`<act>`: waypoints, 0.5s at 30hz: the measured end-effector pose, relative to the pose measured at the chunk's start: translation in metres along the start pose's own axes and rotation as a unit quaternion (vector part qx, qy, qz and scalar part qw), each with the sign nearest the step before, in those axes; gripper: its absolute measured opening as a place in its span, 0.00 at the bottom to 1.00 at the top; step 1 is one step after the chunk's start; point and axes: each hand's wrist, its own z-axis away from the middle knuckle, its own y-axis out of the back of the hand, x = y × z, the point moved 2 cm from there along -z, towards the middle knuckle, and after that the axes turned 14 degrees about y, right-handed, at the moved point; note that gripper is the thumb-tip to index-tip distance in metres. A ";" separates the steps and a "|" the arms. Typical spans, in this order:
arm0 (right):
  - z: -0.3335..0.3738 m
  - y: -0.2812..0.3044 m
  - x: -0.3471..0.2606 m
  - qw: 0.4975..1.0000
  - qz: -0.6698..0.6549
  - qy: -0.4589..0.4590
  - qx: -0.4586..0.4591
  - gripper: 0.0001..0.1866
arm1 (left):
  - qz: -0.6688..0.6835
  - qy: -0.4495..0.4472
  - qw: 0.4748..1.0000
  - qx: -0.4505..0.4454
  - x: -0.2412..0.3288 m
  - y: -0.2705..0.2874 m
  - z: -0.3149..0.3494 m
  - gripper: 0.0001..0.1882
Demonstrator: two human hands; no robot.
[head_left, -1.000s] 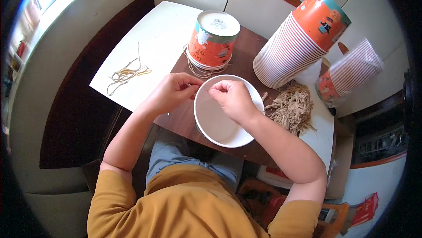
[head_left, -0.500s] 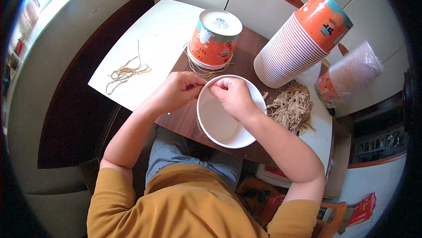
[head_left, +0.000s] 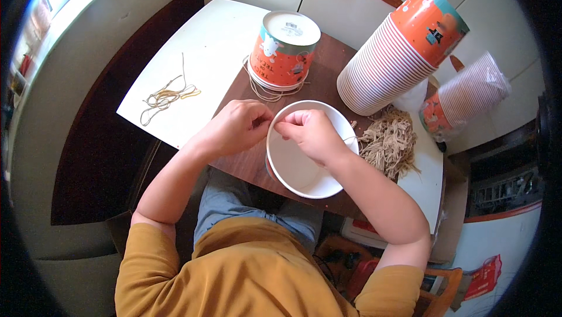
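A white-lined paper bucket [head_left: 301, 170] stands tilted in front of me at the table's near edge, its mouth facing up. Outside its left rim, my left hand [head_left: 240, 127] is closed with the fingertips pinched against the wall. My right hand [head_left: 311, 134] reaches over the mouth and pinches just inside the same stretch of rim. Whatever lies between the fingertips is too small or hidden to make out. A thin cord [head_left: 350, 138] shows at the bucket's right rim, beside a bundle of tan cords [head_left: 389, 144].
Behind stands an upside-down orange bucket [head_left: 284, 53] with cords round its base. A tall leaning stack of buckets [head_left: 383, 62] and a plastic-wrapped stack [head_left: 468, 97] are at the right. Loose cords [head_left: 167, 97] lie on the white tabletop [head_left: 205, 42] at left.
The bucket has shifted slightly to the right. Both hands stay at its left rim, and the left fingers are curled more tightly.
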 end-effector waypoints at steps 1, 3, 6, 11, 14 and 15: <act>0.004 0.002 -0.003 1.000 0.000 0.000 0.001 0.12 | 0.000 0.000 1.000 -0.001 -0.002 -0.003 0.002 0.08; 0.014 0.004 -0.012 0.999 -0.024 -0.027 -0.036 0.23 | 0.045 0.046 0.998 0.027 -0.012 -0.008 0.006 0.06; 0.042 0.015 -0.019 0.993 0.031 -0.006 -0.116 0.47 | 0.134 0.132 0.982 -0.018 -0.014 -0.010 0.012 0.05; 0.091 0.006 -0.058 0.925 0.334 0.145 -0.109 0.45 | 0.360 0.142 0.919 -0.075 -0.030 -0.016 0.028 0.04; 0.103 -0.006 -0.057 0.873 0.446 0.187 -0.059 0.34 | 0.391 0.070 0.917 -0.030 -0.020 -0.018 0.034 0.03; 0.102 -0.009 -0.052 0.867 0.448 0.216 -0.030 0.21 | 0.380 0.018 0.925 0.018 -0.014 -0.017 0.036 0.04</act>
